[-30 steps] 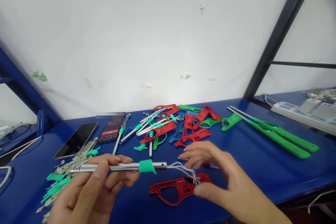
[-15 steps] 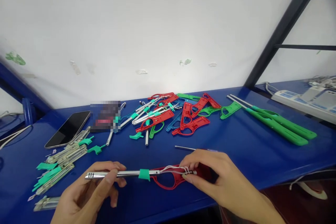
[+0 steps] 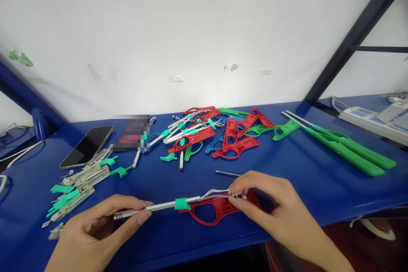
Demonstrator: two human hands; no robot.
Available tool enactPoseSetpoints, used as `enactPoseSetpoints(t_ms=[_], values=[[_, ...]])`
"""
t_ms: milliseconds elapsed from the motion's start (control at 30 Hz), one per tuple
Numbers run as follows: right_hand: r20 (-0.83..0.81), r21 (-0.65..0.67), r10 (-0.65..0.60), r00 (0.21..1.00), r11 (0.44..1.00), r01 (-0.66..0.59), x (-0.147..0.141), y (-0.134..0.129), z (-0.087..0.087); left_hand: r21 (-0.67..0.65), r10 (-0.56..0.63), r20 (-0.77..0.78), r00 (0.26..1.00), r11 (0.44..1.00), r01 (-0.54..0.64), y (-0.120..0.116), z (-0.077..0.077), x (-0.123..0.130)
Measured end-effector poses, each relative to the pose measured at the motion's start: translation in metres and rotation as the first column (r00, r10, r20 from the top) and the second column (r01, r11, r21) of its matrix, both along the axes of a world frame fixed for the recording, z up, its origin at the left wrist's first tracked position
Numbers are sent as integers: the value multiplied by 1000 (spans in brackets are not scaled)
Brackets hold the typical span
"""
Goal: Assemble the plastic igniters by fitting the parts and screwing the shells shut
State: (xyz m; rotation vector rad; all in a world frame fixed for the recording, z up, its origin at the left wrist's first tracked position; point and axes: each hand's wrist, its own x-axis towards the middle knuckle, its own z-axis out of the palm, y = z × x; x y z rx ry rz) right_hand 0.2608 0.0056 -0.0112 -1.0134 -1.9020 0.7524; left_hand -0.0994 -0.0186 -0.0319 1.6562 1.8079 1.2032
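Note:
My left hand [image 3: 105, 225] pinches the slotted end of a silver lighter tube [image 3: 162, 206], thumb in front and fingers behind. A green collar [image 3: 182, 203] sits around the tube near its right end. White wires [image 3: 213, 192] run from there to a small black-and-metal igniter piece [image 3: 241, 197], which my right hand [image 3: 270, 204] pinches between thumb and fingertips. Under these parts lies a red lighter handle half [image 3: 208, 216], its hollow inner side up, partly hidden by my right hand. Behind that hand a thin metal screwdriver shaft [image 3: 227, 173] shows in part.
Red, green and blue handle halves [image 3: 237, 148] and more wired tubes [image 3: 181, 136] lie heaped at the back. On the left are clear fuel tanks [image 3: 86, 180], green triggers [image 3: 121, 171] and a phone [image 3: 87, 146]. Two assembled green lighters [image 3: 347, 148] lie at right.
The tube has tilted, its right end now higher. My left fingers have closed into a flatter pinch on it, and both hands appear slightly farther right, over the red handle half. The camera view has shifted.

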Motion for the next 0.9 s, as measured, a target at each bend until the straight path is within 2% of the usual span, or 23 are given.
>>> enactPoseSetpoints(t_ms=[100,200,333,433,567,633,700,767,900], values=[[4,15,-29,1000,999,29,0,0,0,-20,-31,-13,999,999,30,-2,8,7],[15,15,-22,1000,1000,22,-1,0,1,41,-44,-78,996,998,47,-1,16,14],[55,-7,10,998,1000,-10,-2,-2,1,121,-86,-220,972,986,115,2,16,15],[103,-32,33,994,999,-30,-1,-2,0,149,-144,-351,925,967,206,0,9,15],[134,-38,33,990,999,-29,0,-2,-1,259,-65,-547,835,935,243,-6,6,29],[146,-34,37,989,999,-33,0,-1,-2,282,-67,-615,786,912,298,-5,7,42],[155,-23,32,987,999,-29,0,-1,-2,248,-129,-643,755,897,364,-1,8,57],[159,-8,22,987,1000,-21,0,-1,-3,244,-164,-635,755,885,398,4,8,67],[156,0,17,988,1000,-17,0,0,-2,254,-199,-601,774,871,421,8,8,70]])
